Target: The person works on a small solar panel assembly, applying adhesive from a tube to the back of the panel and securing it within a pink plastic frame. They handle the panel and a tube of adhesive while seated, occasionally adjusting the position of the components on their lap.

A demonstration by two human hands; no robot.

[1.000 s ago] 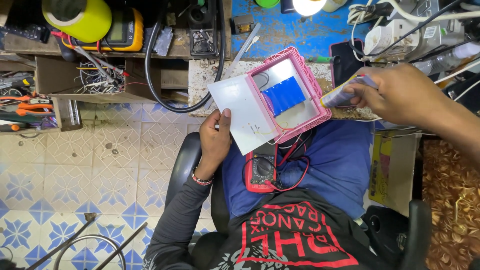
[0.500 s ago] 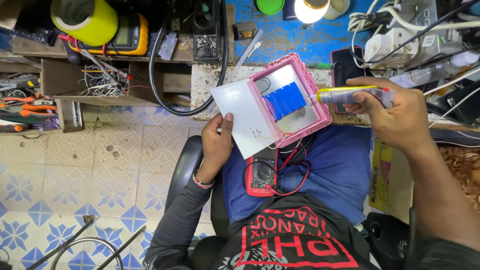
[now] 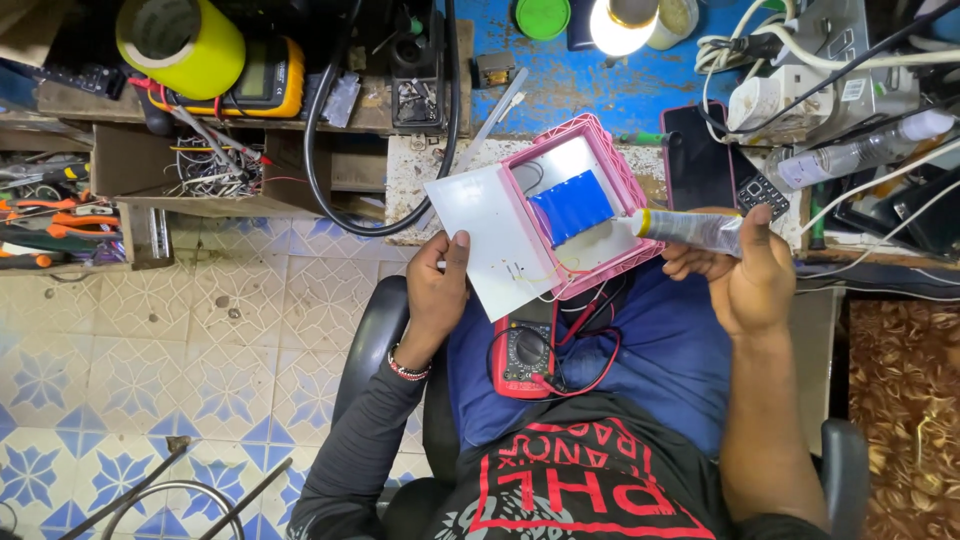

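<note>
In the head view, a pink plastic case (image 3: 622, 190) with ribbed sides is seen lying open above the lap, partly over the edge of a blue workbench (image 3: 600, 85). Inside it a blue battery pack (image 3: 571, 206) is set on a white floor, with thin wires trailing from the case toward the lap. A white panel (image 3: 485, 235) stands out from the left side of the case, and it is gripped at its lower left edge by the left hand (image 3: 437, 290), the thumb laid on the panel's face and the fingers curled behind it. A silvery tube with a yellow collar (image 3: 690, 230) is clasped in the right hand (image 3: 745, 275), fingers closed around its body; its nozzle end is pointed at the case's right inner corner, just beside the battery pack. Whether the nozzle touches the case cannot be told. The two hands are kept well apart, one on each side of the case.

A red multimeter (image 3: 525, 352) with red and black leads is seen resting on the blue-clad lap, below the case. On the bench behind, a yellow multimeter (image 3: 262, 75), a yellow-green roll (image 3: 180, 40), a lit lamp (image 3: 622, 22) and a dark phone (image 3: 697, 155) are visible. Orange-handled pliers (image 3: 40, 215) are lying on a shelf at the left, above a patterned tile floor (image 3: 150, 380).
</note>
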